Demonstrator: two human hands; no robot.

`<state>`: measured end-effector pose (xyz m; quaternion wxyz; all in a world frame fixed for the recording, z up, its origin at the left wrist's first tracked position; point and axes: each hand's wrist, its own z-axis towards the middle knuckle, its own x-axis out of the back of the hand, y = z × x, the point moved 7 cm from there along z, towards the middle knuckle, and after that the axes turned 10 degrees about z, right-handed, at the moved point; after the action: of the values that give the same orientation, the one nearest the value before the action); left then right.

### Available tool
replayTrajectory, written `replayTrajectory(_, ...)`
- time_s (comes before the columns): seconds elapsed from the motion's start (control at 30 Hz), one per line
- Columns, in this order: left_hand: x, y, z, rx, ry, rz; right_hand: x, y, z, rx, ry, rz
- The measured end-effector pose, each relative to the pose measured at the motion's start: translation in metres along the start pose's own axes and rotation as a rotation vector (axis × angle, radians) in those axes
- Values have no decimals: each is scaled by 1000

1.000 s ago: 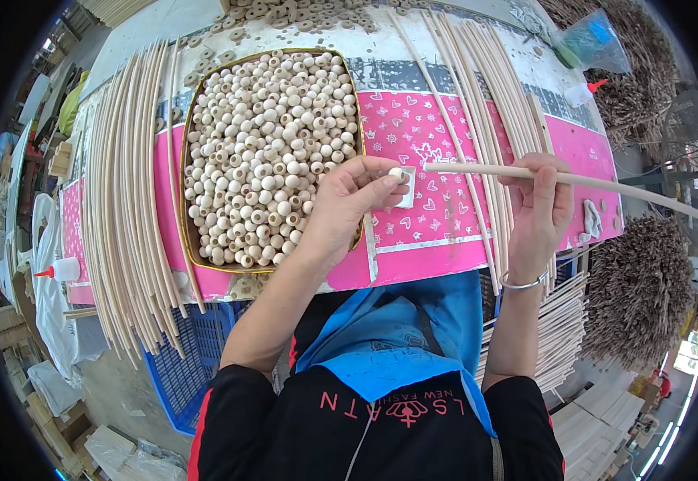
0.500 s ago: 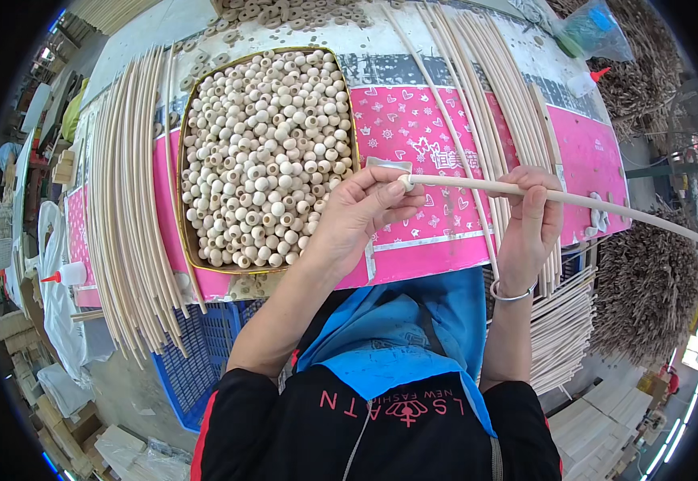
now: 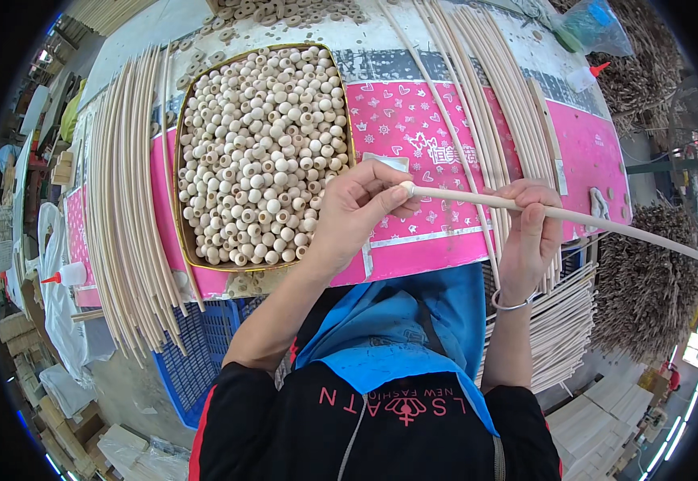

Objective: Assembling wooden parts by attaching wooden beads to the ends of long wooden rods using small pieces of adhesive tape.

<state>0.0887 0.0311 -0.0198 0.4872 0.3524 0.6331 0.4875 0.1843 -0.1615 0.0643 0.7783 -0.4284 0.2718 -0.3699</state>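
My left hand [image 3: 361, 207] pinches a small pale wooden bead [image 3: 407, 188] between thumb and fingertips. That bead sits at the left end of a long, thin wooden rod [image 3: 461, 197]; how deep the rod goes into it is hidden. Farther along, my right hand [image 3: 528, 228] is closed around the rod, which sticks out well past it to the right. Just behind my left fingertips lies a small white tray [image 3: 397, 163], partly covered by the hand. A yellow-edged box [image 3: 179, 210] full of round, holed wooden beads [image 3: 265, 152] stands left of my left hand.
Long rods lie in bundles on the table's left [image 3: 120, 184] and right [image 3: 517, 104]. Wooden rings [image 3: 273, 11] are scattered at the back. Glue bottles with red tips stand at right [image 3: 588, 76] and left [image 3: 68, 274]. A blue crate [image 3: 192, 353] sits below the table edge.
Both hands stay nearly in place, still on the bead and rod. My left fingertips have shifted slightly around the bead, and the rod's left end sits a little lower in view.
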Motion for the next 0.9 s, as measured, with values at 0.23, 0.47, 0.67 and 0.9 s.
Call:
replayTrajectory(0.23,-24,0,11,-58,187,-242,-7,34,-42,-133,405,218)
replayTrajectory(0.47,-22,6,25,-66,217,-250,8,-20,-83,-476,60,-305)
replayTrajectory(0.67,7,26,31,-105,211,-242,87,-46,-111,-182,6,-1046)
replayTrajectory(0.9,5,35,41,-139,201,-229,101,-33,-170,-243,71,-998)
